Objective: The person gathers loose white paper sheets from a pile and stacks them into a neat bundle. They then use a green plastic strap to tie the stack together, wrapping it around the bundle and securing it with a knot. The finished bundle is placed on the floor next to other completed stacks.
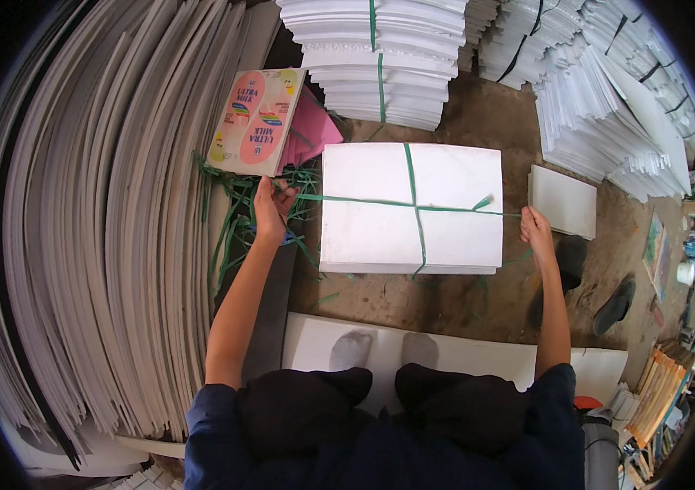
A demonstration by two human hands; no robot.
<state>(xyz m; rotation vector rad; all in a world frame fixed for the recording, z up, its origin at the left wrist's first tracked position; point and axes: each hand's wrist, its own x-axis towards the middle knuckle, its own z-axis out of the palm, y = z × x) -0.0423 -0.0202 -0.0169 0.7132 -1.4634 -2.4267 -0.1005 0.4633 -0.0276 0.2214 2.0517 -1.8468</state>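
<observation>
A stack of white sheets (372,171) lies flat on the floor before my feet. Green plastic strapping (445,208) crosses over its top both ways, with a small knot and a loose tail right of the middle. Beyond the stack's left edge, my left hand (271,211) is closed on the strap's left end. Off the right edge, my right hand (537,234) pinches the strap where it leaves the stack. Between the hands the strap looks taut. A tangle of loose green strips (237,204) lies beside my left hand.
Tall curved stacks of grey board (119,204) fill the left side. A printed pink carton pack (256,114) sits on them. Strapped white stacks (380,65) stand behind. At right are a small white stack (564,200) and a dark slipper (614,305).
</observation>
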